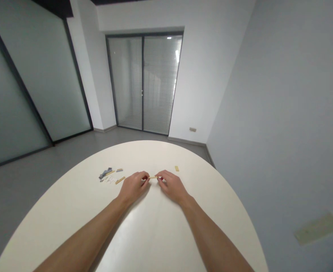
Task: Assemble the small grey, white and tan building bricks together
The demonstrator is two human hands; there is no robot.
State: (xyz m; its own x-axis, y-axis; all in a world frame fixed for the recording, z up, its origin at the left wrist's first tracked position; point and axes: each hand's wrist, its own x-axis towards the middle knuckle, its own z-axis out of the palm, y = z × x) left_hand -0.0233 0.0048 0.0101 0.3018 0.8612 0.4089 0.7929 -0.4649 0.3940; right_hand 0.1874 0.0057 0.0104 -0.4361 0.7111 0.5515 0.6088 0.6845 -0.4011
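From here I can't make out either end of the tan strip [153, 177] my left hand [135, 186] and right hand [172, 185] pinch, forearms [98, 224] converging.

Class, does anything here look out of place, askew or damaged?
The beige patch on the right wall looks odd: apparently slanted on an otherwise plain surface. The thin stick between the left hand and right hand shows no clear damage.
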